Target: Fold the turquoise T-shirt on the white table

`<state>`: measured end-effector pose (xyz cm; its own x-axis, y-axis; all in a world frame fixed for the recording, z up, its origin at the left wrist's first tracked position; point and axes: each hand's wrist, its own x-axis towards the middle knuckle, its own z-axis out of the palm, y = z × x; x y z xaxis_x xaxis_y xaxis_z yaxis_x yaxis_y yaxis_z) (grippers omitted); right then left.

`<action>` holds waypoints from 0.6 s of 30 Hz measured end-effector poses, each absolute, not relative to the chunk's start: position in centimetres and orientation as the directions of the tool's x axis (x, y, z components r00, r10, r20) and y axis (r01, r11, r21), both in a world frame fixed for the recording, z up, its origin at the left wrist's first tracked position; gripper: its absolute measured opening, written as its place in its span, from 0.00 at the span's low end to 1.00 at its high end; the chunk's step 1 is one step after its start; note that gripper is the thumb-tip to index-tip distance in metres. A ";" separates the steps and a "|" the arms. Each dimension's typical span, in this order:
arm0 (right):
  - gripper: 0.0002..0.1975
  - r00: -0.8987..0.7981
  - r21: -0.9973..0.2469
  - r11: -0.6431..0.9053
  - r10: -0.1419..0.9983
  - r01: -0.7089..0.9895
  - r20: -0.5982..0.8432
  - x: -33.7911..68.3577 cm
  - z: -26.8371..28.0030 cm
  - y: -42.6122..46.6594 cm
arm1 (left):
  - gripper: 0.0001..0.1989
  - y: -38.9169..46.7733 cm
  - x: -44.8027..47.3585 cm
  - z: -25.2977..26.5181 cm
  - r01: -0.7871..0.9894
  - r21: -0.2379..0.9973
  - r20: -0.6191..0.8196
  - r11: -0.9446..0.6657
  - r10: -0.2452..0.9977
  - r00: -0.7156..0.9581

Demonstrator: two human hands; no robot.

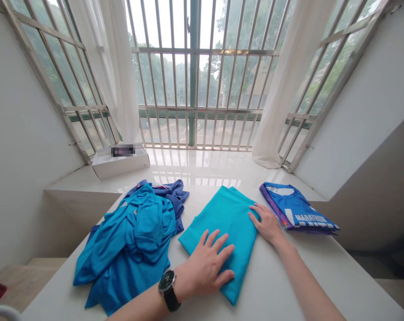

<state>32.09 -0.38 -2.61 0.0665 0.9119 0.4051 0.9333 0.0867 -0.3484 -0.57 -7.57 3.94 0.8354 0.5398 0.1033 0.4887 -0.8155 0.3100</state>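
Note:
A turquoise garment (222,218), folded into a flat rectangle, lies on the white table in front of me. My left hand (210,263), with a dark watch (167,285) on its wrist, rests on the near part of the cloth, fingers spread. At the cloth's right edge, my right hand (265,221) touches it with the fingers stretched out. To the left is a crumpled heap of blue shirts (138,232). A stack of folded shirts (298,207), the top one blue with white "MARATHON" lettering, sits to the right.
An open white box (121,164) stands at the back left on the glossy sill (202,162). White curtains (272,120) hang on both sides of the barred window (191,80). The white table (289,285) has its right edge beyond the shirt stack.

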 end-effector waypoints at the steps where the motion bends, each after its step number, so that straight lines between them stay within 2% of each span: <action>1: 0.24 0.081 -0.337 0.058 0.919 0.940 0.386 32.4 -2.7 -0.3 | 0.28 -7.7 -0.5 4.3 0.436 0.319 0.105 -0.841 0.489 0.866; 4: 0.28 0.104 -0.286 -0.010 0.943 0.958 0.317 32.3 -2.7 -0.1 | 0.22 -7.8 -0.6 4.7 0.337 0.334 0.109 -0.880 0.391 0.914; 9: 0.25 0.175 -0.195 -0.122 0.943 0.973 0.283 31.0 -1.8 -1.0 | 0.21 -6.6 -1.4 4.3 0.357 0.330 0.099 -0.874 0.408 0.907; 15: 0.22 0.115 -0.059 -0.100 0.907 0.993 0.404 29.2 -0.8 -5.6 | 0.13 -5.3 -2.1 5.5 0.391 0.311 0.155 -0.866 0.452 0.878; 18: 0.20 0.062 -0.048 -0.044 0.880 0.998 0.471 28.8 -1.0 -9.3 | 0.16 -4.9 -2.2 5.9 0.458 0.272 0.158 -0.846 0.509 0.846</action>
<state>28.79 -9.33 -1.05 0.0616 0.8802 0.4705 0.9979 -0.0444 -0.0476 -2.19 -4.93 5.88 0.8463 0.5086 0.1584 0.4577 -0.8464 0.2721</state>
